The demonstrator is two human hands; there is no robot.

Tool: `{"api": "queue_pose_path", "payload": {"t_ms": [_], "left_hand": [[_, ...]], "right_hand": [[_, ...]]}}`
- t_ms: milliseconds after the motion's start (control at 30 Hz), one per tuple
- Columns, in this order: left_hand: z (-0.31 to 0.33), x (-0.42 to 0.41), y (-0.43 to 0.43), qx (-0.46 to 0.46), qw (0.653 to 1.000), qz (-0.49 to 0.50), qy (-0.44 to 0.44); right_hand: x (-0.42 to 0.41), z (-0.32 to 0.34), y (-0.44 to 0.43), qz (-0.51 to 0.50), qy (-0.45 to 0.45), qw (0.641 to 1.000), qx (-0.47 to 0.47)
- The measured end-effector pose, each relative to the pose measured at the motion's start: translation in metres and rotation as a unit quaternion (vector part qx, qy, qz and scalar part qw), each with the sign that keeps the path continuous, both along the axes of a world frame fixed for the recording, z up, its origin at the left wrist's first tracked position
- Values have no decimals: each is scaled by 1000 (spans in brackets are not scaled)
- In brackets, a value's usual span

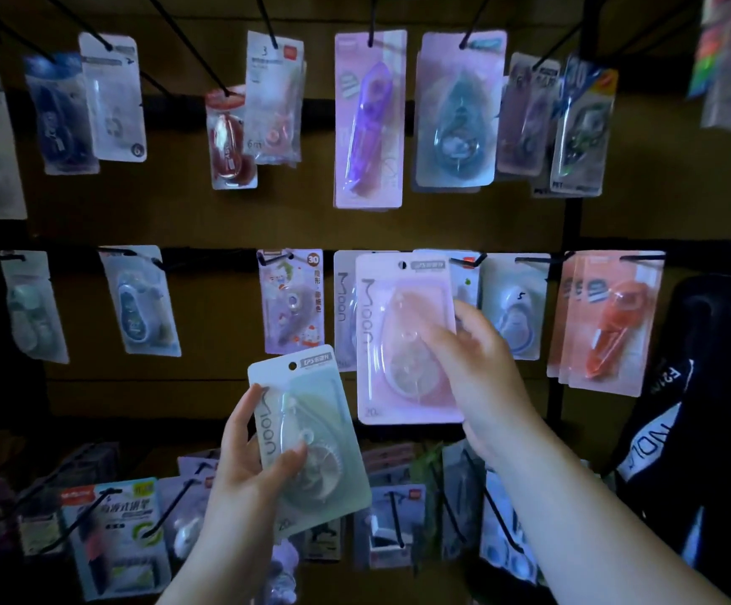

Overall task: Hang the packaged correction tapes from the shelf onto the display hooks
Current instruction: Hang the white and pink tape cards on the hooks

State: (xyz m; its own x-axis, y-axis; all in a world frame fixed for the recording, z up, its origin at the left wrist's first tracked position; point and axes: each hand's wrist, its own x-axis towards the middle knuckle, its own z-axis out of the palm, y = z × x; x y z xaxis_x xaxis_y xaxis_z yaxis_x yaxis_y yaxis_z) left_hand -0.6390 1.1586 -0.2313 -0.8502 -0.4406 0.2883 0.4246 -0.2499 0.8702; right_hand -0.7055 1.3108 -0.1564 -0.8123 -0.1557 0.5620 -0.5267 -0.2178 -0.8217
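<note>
I see the right hand [481, 364] holding the pink pack [403, 338] by its right side, with the fingers curled over its front. The pink pack stands upright in front of the middle row of the brown board [206, 211]. It covers part of a grey pack [345, 307] just behind it on its left. There is a small round hole near the top of the pink pack, but I cannot tell if a hook goes through it. Below and to the left of the pink pack, the left hand [250, 456] grips a pale green pack [311, 434], with the thumb across the front and the fingers along its left edge. The green pack tilts a little, and its top right corner is just beside the pink pack's lower left side. A black hook [477, 258] sticks out just up and right of the pink pack. An orange pack [612, 325] hangs well to the right of the pink pack, and a purple pack [368, 120] hangs above it.
</note>
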Motion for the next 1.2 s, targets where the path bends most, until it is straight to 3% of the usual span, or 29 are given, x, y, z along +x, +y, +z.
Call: {"api": "queue_pose_path", "payload": {"t_ms": [533, 1067, 1200], "left_hand": [[1, 15, -29, 26, 999, -15, 13], [-2, 1, -34, -19, 1000, -6, -6], [3, -1, -31, -25, 1000, -4, 0]], "right_hand": [[-12, 9, -23, -54, -26, 995, 75], [-72, -1, -58, -134, -45, 980, 139], [-56, -19, -50, -234, -26, 967, 95]]}}
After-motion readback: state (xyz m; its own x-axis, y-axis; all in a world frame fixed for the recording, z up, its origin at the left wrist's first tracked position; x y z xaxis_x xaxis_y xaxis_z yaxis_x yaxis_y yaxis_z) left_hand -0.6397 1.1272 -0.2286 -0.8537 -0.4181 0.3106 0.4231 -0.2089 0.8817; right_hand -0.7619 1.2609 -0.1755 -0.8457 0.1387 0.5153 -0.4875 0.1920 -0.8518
